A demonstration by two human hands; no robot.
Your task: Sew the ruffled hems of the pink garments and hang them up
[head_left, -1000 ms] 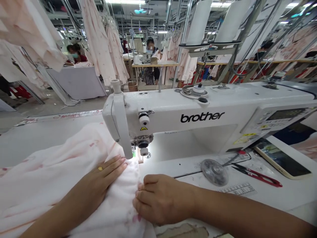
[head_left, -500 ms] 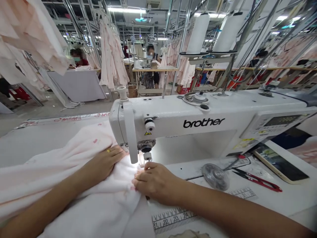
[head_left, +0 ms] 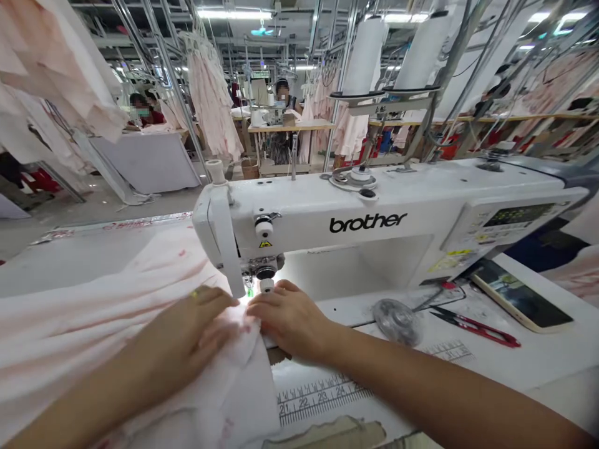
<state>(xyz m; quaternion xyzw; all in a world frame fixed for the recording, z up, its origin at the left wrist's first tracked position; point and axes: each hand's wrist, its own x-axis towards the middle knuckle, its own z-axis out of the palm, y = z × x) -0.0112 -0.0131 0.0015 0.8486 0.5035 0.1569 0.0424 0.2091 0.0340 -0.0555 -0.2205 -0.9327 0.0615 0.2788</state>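
Left hand (head_left: 182, 330) and right hand (head_left: 290, 318) press the pale pink fabric (head_left: 234, 380) at the needle of the Brother sewing machine (head_left: 327, 224), fingers (head_left: 283, 293) open, not gripping.

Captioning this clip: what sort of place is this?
Likely a garment factory: a white Brother sewing machine, pale pink garments hanging from overhead rails, and a person at a distant sewing table.
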